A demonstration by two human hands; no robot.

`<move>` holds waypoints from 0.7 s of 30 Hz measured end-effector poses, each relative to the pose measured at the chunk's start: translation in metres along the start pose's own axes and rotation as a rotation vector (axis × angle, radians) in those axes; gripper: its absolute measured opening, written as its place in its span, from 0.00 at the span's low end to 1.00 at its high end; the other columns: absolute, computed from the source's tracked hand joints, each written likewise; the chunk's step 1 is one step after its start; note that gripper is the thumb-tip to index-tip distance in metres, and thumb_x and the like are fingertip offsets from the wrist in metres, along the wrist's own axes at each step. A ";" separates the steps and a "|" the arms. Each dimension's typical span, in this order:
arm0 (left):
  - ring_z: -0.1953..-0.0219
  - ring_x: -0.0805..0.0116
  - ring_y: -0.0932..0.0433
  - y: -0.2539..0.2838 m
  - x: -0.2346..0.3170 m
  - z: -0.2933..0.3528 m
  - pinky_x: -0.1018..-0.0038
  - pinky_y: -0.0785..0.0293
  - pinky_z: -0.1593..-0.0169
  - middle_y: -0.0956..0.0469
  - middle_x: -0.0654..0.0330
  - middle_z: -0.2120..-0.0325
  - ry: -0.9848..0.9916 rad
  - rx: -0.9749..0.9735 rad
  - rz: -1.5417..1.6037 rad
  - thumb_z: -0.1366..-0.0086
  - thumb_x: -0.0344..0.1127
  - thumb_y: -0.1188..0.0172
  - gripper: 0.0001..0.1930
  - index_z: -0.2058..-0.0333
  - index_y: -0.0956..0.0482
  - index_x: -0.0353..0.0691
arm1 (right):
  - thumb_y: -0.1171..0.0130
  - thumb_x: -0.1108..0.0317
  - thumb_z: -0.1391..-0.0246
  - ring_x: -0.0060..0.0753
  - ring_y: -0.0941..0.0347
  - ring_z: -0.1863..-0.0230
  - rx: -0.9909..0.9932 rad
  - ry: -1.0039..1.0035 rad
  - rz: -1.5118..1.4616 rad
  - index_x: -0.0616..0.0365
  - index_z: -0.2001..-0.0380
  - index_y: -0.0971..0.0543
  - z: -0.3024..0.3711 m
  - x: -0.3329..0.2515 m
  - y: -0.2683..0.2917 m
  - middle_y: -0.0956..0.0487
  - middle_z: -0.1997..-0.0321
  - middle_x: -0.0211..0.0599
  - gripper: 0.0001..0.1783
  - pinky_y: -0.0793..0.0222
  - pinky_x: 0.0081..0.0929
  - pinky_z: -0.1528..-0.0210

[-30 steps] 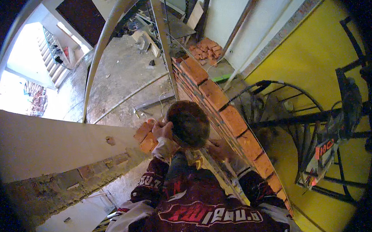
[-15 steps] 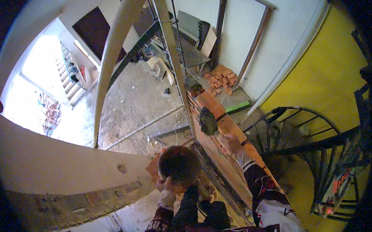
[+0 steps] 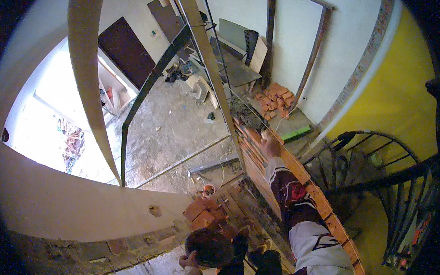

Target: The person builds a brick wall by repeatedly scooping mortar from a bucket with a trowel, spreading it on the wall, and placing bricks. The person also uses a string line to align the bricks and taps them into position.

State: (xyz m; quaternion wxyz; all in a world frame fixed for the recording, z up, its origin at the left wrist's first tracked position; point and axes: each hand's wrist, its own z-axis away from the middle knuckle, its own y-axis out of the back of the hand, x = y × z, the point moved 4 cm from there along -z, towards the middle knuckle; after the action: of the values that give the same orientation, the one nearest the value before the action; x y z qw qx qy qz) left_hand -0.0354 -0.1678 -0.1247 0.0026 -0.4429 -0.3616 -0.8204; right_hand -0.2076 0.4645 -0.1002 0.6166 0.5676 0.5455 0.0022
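Note:
My left hand (image 3: 189,260), low in the head view, grips the rim of a dark round bowl (image 3: 209,247); its inside is too dark to make out. Ahead and to the right, my right hand (image 3: 271,145) is closed over the top of a narrow orange brick wall (image 3: 317,194). It grips a trowel whose handle is mostly hidden by the fingers. The trowel's dark blade (image 3: 258,122) lies against a patch of grey mortar (image 3: 243,112) at the wall's far end. A taut string runs along the wall top.
Loose bricks (image 3: 203,213) lie on planks (image 3: 243,210) beyond the bowl. A metal post (image 3: 212,74) rises beside the wall's far end. To the right stands a black spiral stair railing (image 3: 379,177). Down on the lower floor are a brick pile (image 3: 276,99) and a green bar (image 3: 297,134).
My right hand and the trowel have moved forward along the wall top to its far end. The bowl in my left hand has dropped lower in view, uncovering the loose bricks.

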 end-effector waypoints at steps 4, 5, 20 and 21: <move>0.76 0.74 0.38 -0.005 0.026 0.027 0.72 0.38 0.74 0.35 0.68 0.78 0.005 -0.272 0.193 0.54 0.34 0.25 0.20 0.72 0.33 0.43 | 0.45 0.60 0.41 0.58 0.27 0.48 0.053 0.071 -0.091 0.56 0.39 0.30 0.060 -0.002 0.041 0.24 0.48 0.56 0.28 0.31 0.45 0.47; 0.76 0.75 0.38 -0.010 0.035 0.036 0.71 0.39 0.74 0.36 0.68 0.78 -0.016 -0.328 0.263 0.53 0.35 0.27 0.19 0.73 0.34 0.43 | 0.44 0.60 0.42 0.57 0.27 0.48 0.013 0.004 -0.086 0.57 0.39 0.30 0.081 -0.002 0.054 0.24 0.48 0.57 0.28 0.31 0.44 0.46; 0.51 0.53 0.23 -0.126 0.251 0.107 0.67 0.28 0.49 0.23 0.45 0.49 -0.722 -0.550 0.628 0.52 0.25 0.48 0.15 0.62 0.27 0.33 | 0.52 0.56 0.38 0.52 0.22 0.60 -0.736 0.373 0.326 0.49 0.48 0.24 0.297 -0.139 0.204 0.19 0.62 0.46 0.19 0.24 0.48 0.63; 0.52 0.54 0.22 -0.127 0.277 0.114 0.68 0.28 0.50 0.21 0.45 0.51 -0.812 -0.539 0.532 0.52 0.24 0.47 0.12 0.66 0.28 0.33 | 0.51 0.56 0.39 0.52 0.22 0.60 -0.715 0.367 0.334 0.49 0.48 0.24 0.287 -0.148 0.207 0.19 0.62 0.46 0.19 0.24 0.48 0.63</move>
State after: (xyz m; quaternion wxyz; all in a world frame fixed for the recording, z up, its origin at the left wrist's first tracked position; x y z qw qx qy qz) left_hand -0.1620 0.0815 0.0415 -0.0432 -0.7846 0.0137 -0.6183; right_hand 0.0537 0.2461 0.0755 0.6582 0.3892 0.5118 0.3915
